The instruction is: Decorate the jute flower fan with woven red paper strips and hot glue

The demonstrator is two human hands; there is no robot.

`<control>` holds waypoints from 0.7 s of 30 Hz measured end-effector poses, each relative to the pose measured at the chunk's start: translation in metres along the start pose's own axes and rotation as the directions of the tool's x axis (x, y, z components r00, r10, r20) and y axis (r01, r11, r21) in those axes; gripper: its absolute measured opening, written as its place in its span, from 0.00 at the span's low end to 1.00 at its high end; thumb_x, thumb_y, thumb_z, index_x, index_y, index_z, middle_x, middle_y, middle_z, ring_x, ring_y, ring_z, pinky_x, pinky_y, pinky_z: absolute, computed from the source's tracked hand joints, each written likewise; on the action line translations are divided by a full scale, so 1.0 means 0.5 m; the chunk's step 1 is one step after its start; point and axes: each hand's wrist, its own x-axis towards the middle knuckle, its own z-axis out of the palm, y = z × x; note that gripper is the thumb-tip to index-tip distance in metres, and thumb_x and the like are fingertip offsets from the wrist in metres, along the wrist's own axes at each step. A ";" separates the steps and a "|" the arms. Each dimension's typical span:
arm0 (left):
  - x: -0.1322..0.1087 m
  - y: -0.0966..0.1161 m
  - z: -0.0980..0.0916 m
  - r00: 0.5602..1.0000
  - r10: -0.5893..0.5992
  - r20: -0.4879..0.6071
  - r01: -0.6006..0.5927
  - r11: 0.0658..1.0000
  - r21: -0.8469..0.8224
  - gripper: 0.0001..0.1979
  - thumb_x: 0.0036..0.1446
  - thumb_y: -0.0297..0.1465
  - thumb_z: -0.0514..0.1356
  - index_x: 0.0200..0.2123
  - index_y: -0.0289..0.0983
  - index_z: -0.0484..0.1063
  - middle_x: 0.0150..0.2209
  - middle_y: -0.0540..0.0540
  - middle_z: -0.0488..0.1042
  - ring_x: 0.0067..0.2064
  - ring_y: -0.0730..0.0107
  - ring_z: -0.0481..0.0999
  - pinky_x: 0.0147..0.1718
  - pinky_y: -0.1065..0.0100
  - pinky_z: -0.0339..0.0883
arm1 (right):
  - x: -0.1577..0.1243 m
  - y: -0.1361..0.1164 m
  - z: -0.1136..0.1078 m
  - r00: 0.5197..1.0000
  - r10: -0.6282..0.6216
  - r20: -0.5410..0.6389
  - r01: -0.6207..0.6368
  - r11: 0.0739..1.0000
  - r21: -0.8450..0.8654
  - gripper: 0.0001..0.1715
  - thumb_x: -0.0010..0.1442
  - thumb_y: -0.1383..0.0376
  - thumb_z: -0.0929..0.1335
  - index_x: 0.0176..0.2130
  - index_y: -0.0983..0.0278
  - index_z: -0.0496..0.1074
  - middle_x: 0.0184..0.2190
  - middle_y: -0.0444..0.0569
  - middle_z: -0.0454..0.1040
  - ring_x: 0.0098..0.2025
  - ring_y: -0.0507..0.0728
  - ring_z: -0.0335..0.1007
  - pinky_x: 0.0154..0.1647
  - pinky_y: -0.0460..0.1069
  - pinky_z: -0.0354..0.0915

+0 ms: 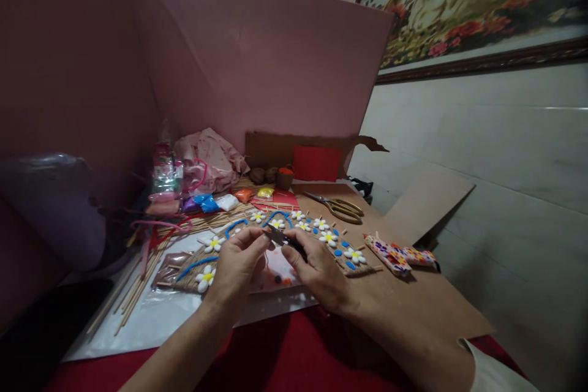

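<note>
My right hand is closed around a small pair of black scissors, its dark pointed blades aimed left. At the blade tips, my left hand pinches with thumb and forefinger; whatever is between them is too small to make out. Under and behind both hands lies a curved, twine-wrapped piece with stick ends poking from its edge. White flowers with yellow centres, blue ovals and blue curved lines decorate it. A pale patterned sheet shows between my hands.
Large scissors with yellowish handles lie on brown cardboard. A floral-patterned bundle rests at right. Thin sticks spread at left, near coloured clay packets. A pink panel stands behind; red cloth covers the front.
</note>
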 end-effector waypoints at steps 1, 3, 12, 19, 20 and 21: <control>-0.001 0.000 0.001 1.000 0.002 0.005 -0.002 1.000 0.017 0.12 0.44 0.36 0.66 0.24 0.35 0.68 0.15 0.57 0.61 0.12 0.87 0.49 0.12 0.79 0.38 | -0.001 0.000 0.000 1.000 -0.014 0.004 0.014 1.000 0.013 0.12 0.64 0.61 0.61 0.45 0.62 0.67 0.37 0.46 0.73 0.38 0.55 0.68 0.39 0.48 0.60; -0.004 0.000 0.002 1.000 0.015 0.026 -0.017 0.998 0.055 0.12 0.44 0.37 0.66 0.23 0.35 0.68 0.12 0.59 0.55 0.13 0.85 0.49 0.12 0.79 0.38 | -0.002 -0.001 0.000 1.000 -0.030 0.007 0.030 0.998 0.047 0.12 0.64 0.62 0.61 0.46 0.61 0.67 0.38 0.46 0.74 0.39 0.54 0.69 0.41 0.48 0.61; -0.014 0.008 0.010 0.998 0.061 0.025 -0.064 0.984 0.164 0.11 0.44 0.36 0.64 0.21 0.34 0.69 0.12 0.58 0.53 0.15 0.84 0.48 0.14 0.77 0.38 | -0.003 0.004 0.003 0.998 -0.048 -0.041 0.050 0.998 0.040 0.11 0.64 0.63 0.62 0.46 0.61 0.68 0.39 0.46 0.74 0.40 0.55 0.70 0.41 0.48 0.61; -0.014 0.007 0.011 0.995 0.100 0.019 -0.102 0.970 0.220 0.09 0.44 0.34 0.62 0.20 0.34 0.70 0.13 0.57 0.54 0.16 0.83 0.50 0.14 0.77 0.41 | -0.006 0.004 0.003 0.998 -0.054 -0.037 0.054 0.999 -0.009 0.11 0.64 0.62 0.61 0.45 0.62 0.68 0.39 0.48 0.74 0.40 0.57 0.70 0.41 0.49 0.62; -0.014 0.006 0.011 0.994 0.104 0.020 -0.106 0.969 0.225 0.09 0.45 0.34 0.62 0.20 0.34 0.70 0.13 0.57 0.54 0.16 0.83 0.50 0.14 0.78 0.41 | -0.007 0.004 0.004 0.998 -0.048 -0.040 0.048 0.999 -0.014 0.11 0.64 0.62 0.62 0.45 0.62 0.68 0.39 0.48 0.74 0.40 0.57 0.70 0.41 0.49 0.62; -0.013 0.005 0.010 0.994 0.106 0.020 -0.108 0.968 0.227 0.09 0.45 0.34 0.62 0.20 0.34 0.70 0.13 0.57 0.54 0.16 0.83 0.50 0.14 0.78 0.41 | -0.007 0.005 0.004 0.998 -0.043 -0.044 0.042 0.999 -0.018 0.11 0.63 0.62 0.62 0.45 0.61 0.68 0.38 0.48 0.74 0.40 0.57 0.70 0.41 0.49 0.62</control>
